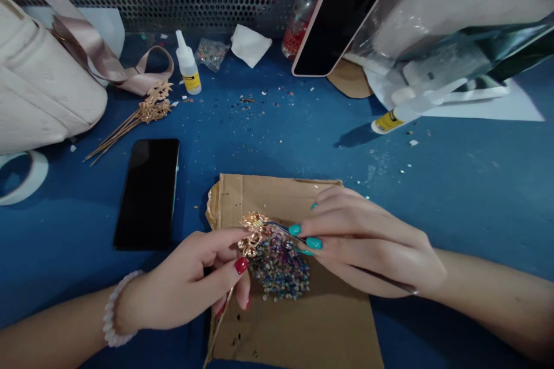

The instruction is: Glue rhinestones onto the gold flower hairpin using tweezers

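Observation:
Pinched in the fingers of my left hand (208, 277) is a gold hairpin (249, 244) with an openwork flower head. Its thin stem runs down toward the lower edge of the view. My right hand (367, 242) is closed on dark tweezers (385, 281), whose tips reach the flower head. Whether the tips grip anything is too small to tell. Under both hands lies a piece of brown cardboard (298, 334), bearing a heap of small multicoloured beads or stones (283, 271) just below the tweezers' tips.
A black phone (147, 193) lies left of the cardboard, with several gold hairpins (138, 115) behind it. One glue bottle (189, 66) stands upright; another (398, 117) is at the right. A second phone (346, 11) leans at the back. White tape (32, 181) lies far left.

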`<state>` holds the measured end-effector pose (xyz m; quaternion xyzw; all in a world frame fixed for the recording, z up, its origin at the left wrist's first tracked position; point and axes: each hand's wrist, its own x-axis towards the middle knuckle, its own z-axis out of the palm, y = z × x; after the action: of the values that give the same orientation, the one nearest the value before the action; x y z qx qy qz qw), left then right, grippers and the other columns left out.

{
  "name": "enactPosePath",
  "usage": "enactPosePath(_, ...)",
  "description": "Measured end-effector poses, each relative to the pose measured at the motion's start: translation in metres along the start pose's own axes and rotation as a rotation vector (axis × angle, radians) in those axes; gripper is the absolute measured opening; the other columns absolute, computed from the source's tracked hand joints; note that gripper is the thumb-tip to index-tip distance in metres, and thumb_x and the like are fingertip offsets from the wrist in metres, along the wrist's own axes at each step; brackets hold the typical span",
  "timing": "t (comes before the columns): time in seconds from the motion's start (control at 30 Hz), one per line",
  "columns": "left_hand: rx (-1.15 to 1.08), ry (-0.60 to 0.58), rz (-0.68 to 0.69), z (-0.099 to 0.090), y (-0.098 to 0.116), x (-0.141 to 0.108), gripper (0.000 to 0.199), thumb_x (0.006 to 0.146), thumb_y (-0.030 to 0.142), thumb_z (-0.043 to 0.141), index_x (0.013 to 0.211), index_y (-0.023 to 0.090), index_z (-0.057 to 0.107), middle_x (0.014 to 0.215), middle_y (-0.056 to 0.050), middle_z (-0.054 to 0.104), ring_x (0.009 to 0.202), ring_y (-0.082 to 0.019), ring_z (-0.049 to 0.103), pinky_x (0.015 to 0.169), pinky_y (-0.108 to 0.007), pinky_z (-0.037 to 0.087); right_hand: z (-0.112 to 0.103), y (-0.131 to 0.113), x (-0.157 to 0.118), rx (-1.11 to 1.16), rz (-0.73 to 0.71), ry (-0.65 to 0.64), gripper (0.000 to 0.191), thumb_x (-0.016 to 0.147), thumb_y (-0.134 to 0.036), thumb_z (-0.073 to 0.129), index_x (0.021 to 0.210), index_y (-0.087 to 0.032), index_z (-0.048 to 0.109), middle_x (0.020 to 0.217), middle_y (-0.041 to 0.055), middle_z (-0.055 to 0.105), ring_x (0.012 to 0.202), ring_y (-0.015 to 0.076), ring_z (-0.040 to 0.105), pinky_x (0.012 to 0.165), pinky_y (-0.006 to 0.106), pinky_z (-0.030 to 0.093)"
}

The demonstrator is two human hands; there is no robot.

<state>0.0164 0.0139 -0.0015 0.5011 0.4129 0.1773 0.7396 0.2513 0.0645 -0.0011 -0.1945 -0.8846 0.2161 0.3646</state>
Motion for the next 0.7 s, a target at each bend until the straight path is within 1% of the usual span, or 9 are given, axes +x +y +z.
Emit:
enactPosePath(0.1,0.003,0.005,0.001,0.0004,0.0006,0.0000,0.043,0.090,0.032,0.042,0.130,0.016,0.044,0.061,-0.001,0.059,0.040,-0.006,0.041,0.041,-0.016,0.038,0.0017,-0.0001,0.0008,-0.005,-0.084,0.062,0.015,0.080,-0.006,0.054,0.079,-0.020,0.058,0.083,0.0048,0.070,0.072,0.0133,0.065,0.063,0.031,0.054)
enactPosePath(0.2,0.007,0.002,-0.003,0.0004,0.0006,-0.0001,0.043,0.090,0.032,0.040,0.130,0.015,0.044,0.061,-0.002,0.059,0.041,-0.006,0.042,0.041,-0.016,0.038,0.0012,-0.0004,0.0021,-0.001,-0.068,0.065,0.016,0.081,-0.007,0.051,0.081,-0.021,0.059,0.084,0.0045,0.070,0.073,0.0141,0.065,0.061,0.031,0.054)
enactPosePath(0.33,0.011,-0.003,-0.010,0.0001,0.0010,0.0000,0.043,0.090,0.031,0.039,0.131,0.015,0.042,0.062,-0.001,0.059,0.041,-0.006,0.042,0.042,-0.016,0.038,-0.0016,-0.0016,0.0026,-0.001,-0.060,-0.004,0.017,0.082,-0.007,0.051,0.082,-0.021,0.059,0.084,0.0050,0.070,0.074,0.0151,0.066,0.063,0.032,0.054)
enactPosePath(0.5,0.031,-0.041,-0.018,-0.0023,0.0035,0.0012,0.041,0.091,0.028,0.038,0.130,0.016,0.043,0.063,-0.001,0.059,0.042,-0.006,0.042,0.042,-0.016,0.038,-0.0009,-0.0027,0.0022,0.000,-0.065,0.055,0.014,0.078,-0.004,0.056,0.080,-0.018,0.057,0.083,0.0080,0.070,0.073,0.0161,0.065,0.063,0.034,0.054)
enactPosePath(0.6,0.036,-0.072,-0.014,-0.0041,0.0050,0.0020,0.039,0.091,0.027,0.038,0.128,0.017,0.046,0.063,-0.001,0.059,0.042,-0.006,0.043,0.043,-0.016,0.039,-0.0015,-0.0039,0.0034,0.002,-0.047,0.013,0.014,0.082,-0.005,0.051,0.079,-0.018,0.057,0.081,0.0083,0.070,0.073,0.0158,0.065,0.062,0.033,0.053)
enactPosePath(0.7,0.034,-0.073,-0.014,-0.0045,0.0055,0.0021,0.040,0.091,0.027,0.037,0.129,0.016,0.045,0.064,-0.001,0.059,0.042,-0.006,0.043,0.043,-0.016,0.039,-0.0024,-0.0054,0.0045,0.015,0.014,-0.019,0.017,0.084,-0.006,0.048,0.078,-0.019,0.057,0.079,0.0069,0.070,0.073,0.0149,0.065,0.062,0.032,0.053)
